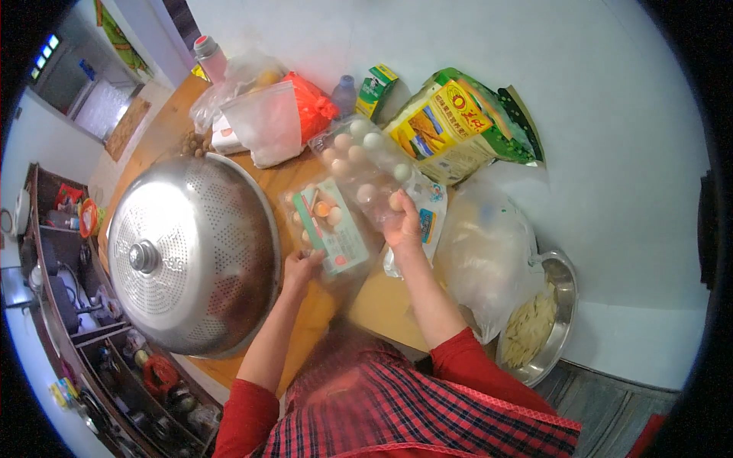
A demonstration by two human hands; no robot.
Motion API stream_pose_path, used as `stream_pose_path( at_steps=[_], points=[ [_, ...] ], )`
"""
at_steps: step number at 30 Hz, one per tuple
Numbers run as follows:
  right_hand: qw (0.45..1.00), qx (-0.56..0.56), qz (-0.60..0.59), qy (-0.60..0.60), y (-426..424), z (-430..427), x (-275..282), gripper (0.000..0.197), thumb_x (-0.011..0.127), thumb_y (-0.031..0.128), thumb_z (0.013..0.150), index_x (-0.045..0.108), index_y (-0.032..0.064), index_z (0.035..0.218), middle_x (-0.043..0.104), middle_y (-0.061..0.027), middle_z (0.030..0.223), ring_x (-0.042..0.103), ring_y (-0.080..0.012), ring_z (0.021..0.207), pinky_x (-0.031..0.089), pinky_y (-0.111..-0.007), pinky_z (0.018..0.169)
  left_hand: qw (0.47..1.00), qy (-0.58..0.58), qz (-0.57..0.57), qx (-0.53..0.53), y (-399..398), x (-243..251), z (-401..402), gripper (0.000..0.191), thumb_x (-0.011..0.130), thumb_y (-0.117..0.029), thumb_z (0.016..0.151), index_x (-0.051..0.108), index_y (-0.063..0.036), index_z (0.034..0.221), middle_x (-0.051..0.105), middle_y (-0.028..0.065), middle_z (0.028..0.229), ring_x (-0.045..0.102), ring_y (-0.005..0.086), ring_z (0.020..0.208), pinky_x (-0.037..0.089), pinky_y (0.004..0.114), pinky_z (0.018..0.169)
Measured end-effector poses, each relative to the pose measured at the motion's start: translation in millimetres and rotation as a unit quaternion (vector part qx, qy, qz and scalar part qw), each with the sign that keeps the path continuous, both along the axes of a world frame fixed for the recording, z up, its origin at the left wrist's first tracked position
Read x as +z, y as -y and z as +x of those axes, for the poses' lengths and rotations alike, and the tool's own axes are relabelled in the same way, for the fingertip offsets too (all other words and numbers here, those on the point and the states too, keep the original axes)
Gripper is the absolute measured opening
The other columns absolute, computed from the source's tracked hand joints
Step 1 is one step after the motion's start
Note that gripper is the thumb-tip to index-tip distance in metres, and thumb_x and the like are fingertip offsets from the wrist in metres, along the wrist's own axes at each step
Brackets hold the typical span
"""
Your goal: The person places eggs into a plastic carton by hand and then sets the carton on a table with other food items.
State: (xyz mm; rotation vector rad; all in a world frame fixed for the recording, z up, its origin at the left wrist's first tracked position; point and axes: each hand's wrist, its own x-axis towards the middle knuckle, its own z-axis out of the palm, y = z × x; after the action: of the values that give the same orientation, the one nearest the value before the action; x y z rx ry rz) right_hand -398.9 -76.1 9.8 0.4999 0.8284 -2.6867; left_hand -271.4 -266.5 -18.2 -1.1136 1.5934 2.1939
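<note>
My left hand grips the near left corner of a clear plastic egg carton with a green picture label. Eggs show through the plastic along its left side. Just right of it lies an open clear plastic egg tray, holding several brown and pale eggs, with some cups bare. At the tray's near right part, the fingers of my right hand are closed around a brown egg. Whether that egg touches the tray is hidden. A white printed packet lies partly behind my right hand.
A large perforated steel colander sits upside down on the wooden table, left. Bags, a pink flask and a green-yellow food bag line the back. Right are a plastic bag and a steel basin of pale slices.
</note>
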Motion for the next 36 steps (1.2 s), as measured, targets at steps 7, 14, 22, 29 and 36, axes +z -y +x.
stream_pose_path(
  at_steps=[7,14,22,29,36],
  points=[
    [0.999,0.003,-0.041,-0.021,-15,-1,-3,0.037,0.065,0.021,0.075,0.052,0.0048,0.106,0.057,-0.0131,0.108,0.053,-0.0303,0.101,0.042,-0.045,0.091,1.000,-0.016,0.005,0.014,-8,-24,-26,0.028,0.067,-0.019,0.078,0.056,0.0044,0.089,0.057,0.0082,0.074,0.053,0.0154,0.058,0.040,0.029,0.049],
    [0.997,0.015,-0.070,0.001,-34,4,21,0.025,0.065,0.026,0.076,0.059,0.0088,0.093,0.059,-0.0122,0.102,0.054,-0.0277,0.094,0.045,-0.038,0.078,0.999,-0.023,-0.025,0.029,-30,-22,-69,0.032,0.070,-0.024,0.075,0.058,0.0016,0.090,0.059,0.0063,0.078,0.054,0.0141,0.063,0.042,0.028,0.053],
    [0.999,0.008,-0.052,0.000,-40,18,31,0.027,0.063,0.029,0.077,0.057,0.0095,0.095,0.057,-0.0121,0.108,0.052,-0.0285,0.101,0.043,-0.042,0.086,0.993,-0.005,-0.113,-0.019,-47,-3,-115,0.035,0.070,-0.031,0.071,0.061,0.0036,0.070,0.061,0.0111,0.064,0.058,0.0195,0.056,0.044,0.032,0.050],
    [0.994,0.066,-0.064,0.057,-40,43,6,0.037,0.063,0.030,0.077,0.057,0.0099,0.108,0.055,-0.0123,0.116,0.051,-0.0303,0.105,0.043,-0.044,0.088,0.996,-0.047,-0.080,0.006,-26,-43,-102,0.031,0.058,-0.027,0.080,0.061,0.0034,0.087,0.061,0.0107,0.076,0.056,0.0203,0.064,0.043,0.031,0.056],
    [0.988,0.118,-0.039,0.093,-12,94,-4,0.041,0.066,0.025,0.074,0.055,0.0097,0.111,0.058,-0.0106,0.113,0.054,-0.0275,0.102,0.044,-0.045,0.088,0.907,-0.188,0.284,0.248,31,0,-29,0.051,0.041,-0.043,0.092,0.042,-0.0055,0.127,0.044,0.0098,0.123,0.045,0.0211,0.107,0.041,0.035,0.085]
  ],
)
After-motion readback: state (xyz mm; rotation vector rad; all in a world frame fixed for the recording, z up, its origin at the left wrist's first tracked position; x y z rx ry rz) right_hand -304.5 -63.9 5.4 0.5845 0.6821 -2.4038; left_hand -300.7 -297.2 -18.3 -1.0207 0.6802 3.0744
